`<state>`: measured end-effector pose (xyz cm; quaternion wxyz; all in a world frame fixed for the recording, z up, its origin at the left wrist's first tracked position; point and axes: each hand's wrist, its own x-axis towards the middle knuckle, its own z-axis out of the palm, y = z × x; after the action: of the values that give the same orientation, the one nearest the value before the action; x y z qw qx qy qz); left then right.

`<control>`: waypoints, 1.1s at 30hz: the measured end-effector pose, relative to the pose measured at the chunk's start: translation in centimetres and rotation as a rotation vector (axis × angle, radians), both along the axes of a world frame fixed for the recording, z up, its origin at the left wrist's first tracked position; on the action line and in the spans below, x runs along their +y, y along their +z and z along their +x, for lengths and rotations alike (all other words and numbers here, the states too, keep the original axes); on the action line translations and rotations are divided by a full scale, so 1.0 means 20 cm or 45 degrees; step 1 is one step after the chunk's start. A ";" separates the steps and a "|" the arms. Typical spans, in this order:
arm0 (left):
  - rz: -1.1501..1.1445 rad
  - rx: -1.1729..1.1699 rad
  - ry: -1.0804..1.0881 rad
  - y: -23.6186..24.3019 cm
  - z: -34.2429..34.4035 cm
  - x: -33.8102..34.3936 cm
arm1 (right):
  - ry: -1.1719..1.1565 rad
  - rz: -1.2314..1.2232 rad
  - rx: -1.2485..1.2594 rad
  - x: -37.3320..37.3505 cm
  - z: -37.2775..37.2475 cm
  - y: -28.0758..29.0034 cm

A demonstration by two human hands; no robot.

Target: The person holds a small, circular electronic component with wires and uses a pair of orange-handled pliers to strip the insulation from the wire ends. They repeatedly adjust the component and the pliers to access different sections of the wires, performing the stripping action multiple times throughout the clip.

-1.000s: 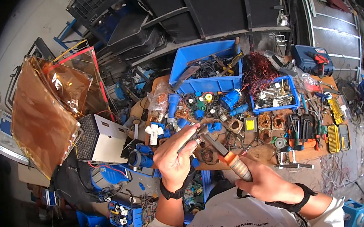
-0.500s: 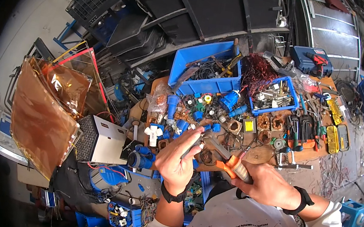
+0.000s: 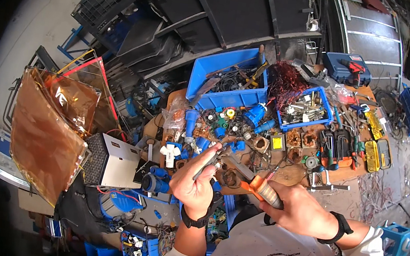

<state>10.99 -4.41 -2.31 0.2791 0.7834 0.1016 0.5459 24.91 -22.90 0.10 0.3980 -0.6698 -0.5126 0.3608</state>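
Observation:
My left hand (image 3: pixel 196 183) is closed around a small grey metal part (image 3: pixel 209 160), held up over the cluttered workbench (image 3: pixel 287 175). My right hand (image 3: pixel 301 212) grips a screwdriver (image 3: pixel 255 183) with an orange and grey handle. Its shaft points left and up to the part in my left hand, and the tip meets that part. Both hands sit close together just above the bench's near edge. Blue plugs and sockets (image 3: pixel 247 120) lie on the bench right behind my hands.
Two blue bins (image 3: pixel 232 80) with cables and metal parts (image 3: pixel 304 110) stand at the back of the bench, a copper wire tangle (image 3: pixel 284 81) between them. Pliers and bit sets (image 3: pixel 363 146) lie right. A white box (image 3: pixel 115 163) and an amber panel (image 3: pixel 49 133) stand left.
Both hands have shifted slightly lower and toward me, still holding the part and the screwdriver together. The screwdriver handle has moved a little rightward in my right hand.

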 end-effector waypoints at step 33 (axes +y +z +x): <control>-0.852 0.050 -0.182 -0.21 0.08 -0.10 | -0.061 -0.177 1.104 0.10 0.05 -0.21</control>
<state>12.53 -6.43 -6.59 0.5561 0.6639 0.2253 0.4463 25.97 -20.91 -4.06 0.5385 -0.4935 -0.2569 0.6329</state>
